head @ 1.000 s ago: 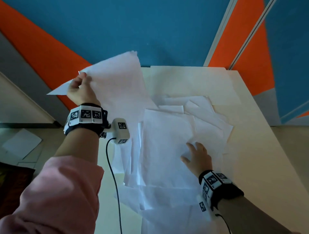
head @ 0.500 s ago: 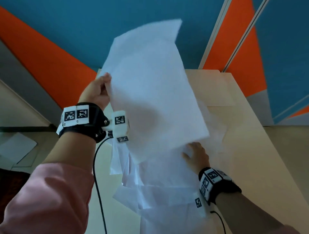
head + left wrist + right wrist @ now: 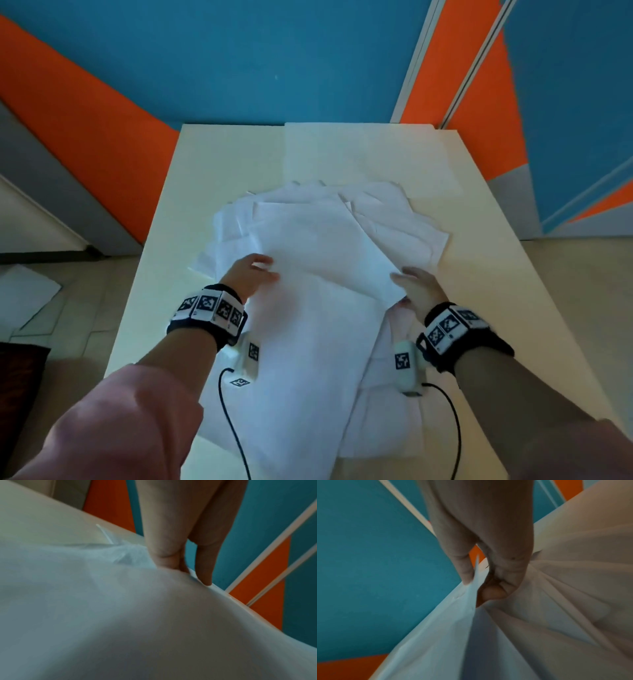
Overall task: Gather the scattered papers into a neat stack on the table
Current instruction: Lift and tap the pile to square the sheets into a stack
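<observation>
A loose pile of white papers (image 3: 308, 342) lies spread over the middle of the cream table (image 3: 205, 164), edges fanned at different angles. The top sheet (image 3: 318, 246) lies across the pile between my hands. My left hand (image 3: 251, 274) is at its left edge; in the left wrist view its straight fingers (image 3: 204, 568) touch down on the paper (image 3: 120, 615). My right hand (image 3: 416, 287) is at the sheet's near right corner. In the right wrist view its thumb and curled fingers (image 3: 496, 592) pinch a paper edge (image 3: 476, 574).
A large pale sheet (image 3: 366, 157) lies flat at the far end of the table. More paper (image 3: 24, 294) lies on the floor to the left. A blue and orange wall stands behind the table. Black cables (image 3: 229, 411) trail from both wrists over the near papers.
My left hand swung the raised sheet over and down onto the pile. My right hand, which pressed flat on the pile, now pinches the sheet's right corner.
</observation>
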